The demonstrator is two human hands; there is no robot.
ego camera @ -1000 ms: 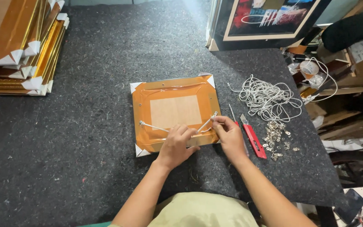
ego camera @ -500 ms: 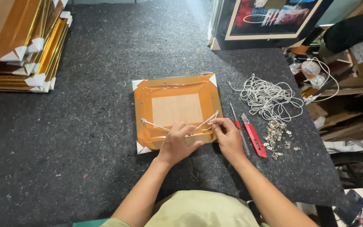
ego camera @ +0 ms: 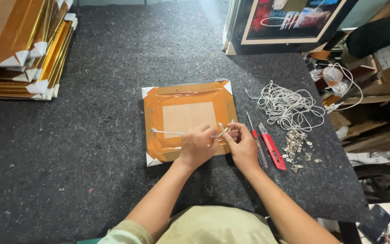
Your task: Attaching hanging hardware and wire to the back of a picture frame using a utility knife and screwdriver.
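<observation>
Picture frame [ego camera: 188,119] lies face-down on the dark felt desk [ego camera: 91,158], orange-brown backing up, white protectors on its corners. Far left of the grip, a stack of gold frames [ego camera: 21,49] with the same white corners sits at the desk edge. White cord [ego camera: 168,132] runs from a fastener on the frame's left rail to the hands. Left hand [ego camera: 197,145] rests on the frame's lower part, fingers pinched shut on the cord. Right hand [ego camera: 242,144] is just beside it, touching, fingers also closed on the cord's end near the frame's right rail. Just right of the grip: a thin screwdriver [ego camera: 253,138], then a red utility knife [ego camera: 272,147], side by side. Further right, a pile of small metal hangers [ego camera: 296,147]; above it, a loose bundle of white cord [ego camera: 290,106]. Well above the grip, a black-framed painting [ego camera: 290,20] leans at the desk's far edge.
</observation>
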